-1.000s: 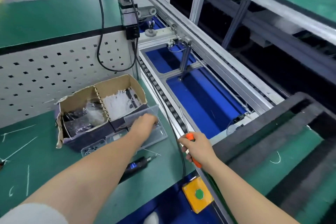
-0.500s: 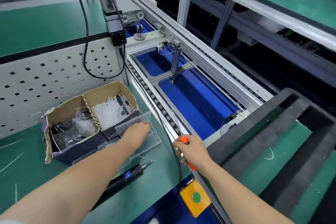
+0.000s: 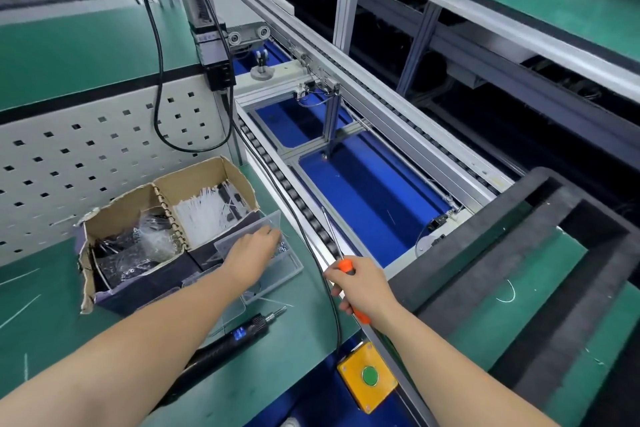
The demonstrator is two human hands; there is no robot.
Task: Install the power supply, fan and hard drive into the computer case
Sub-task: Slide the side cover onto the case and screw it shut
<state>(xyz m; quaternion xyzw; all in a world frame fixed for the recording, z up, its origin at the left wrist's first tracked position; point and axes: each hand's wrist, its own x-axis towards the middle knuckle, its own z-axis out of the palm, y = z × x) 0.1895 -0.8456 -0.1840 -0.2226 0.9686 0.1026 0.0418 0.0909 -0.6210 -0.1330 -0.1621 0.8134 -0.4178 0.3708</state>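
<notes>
My right hand (image 3: 363, 289) grips an orange-handled screwdriver (image 3: 345, 266) whose thin shaft points up and away over the conveyor rail. My left hand (image 3: 251, 253) reaches into a clear plastic parts box (image 3: 291, 262) on the green bench, fingertips down among small screws (image 3: 282, 248); whether it pinches one is hidden. No computer case, power supply, fan or hard drive is in view.
A cardboard box (image 3: 204, 180) with white cable ties and bagged parts stands behind the clear box. A black electric screwdriver (image 3: 239, 334) lies under my left forearm. A yellow button box (image 3: 367, 376) hangs at the bench edge. A black foam tray (image 3: 485, 274) lies to the right, the blue conveyor bay (image 3: 367, 198) ahead.
My left hand has stayed in the clear parts box and my right hand keeps hold of the screwdriver. The head view has shifted slightly, nothing else has visibly moved.
</notes>
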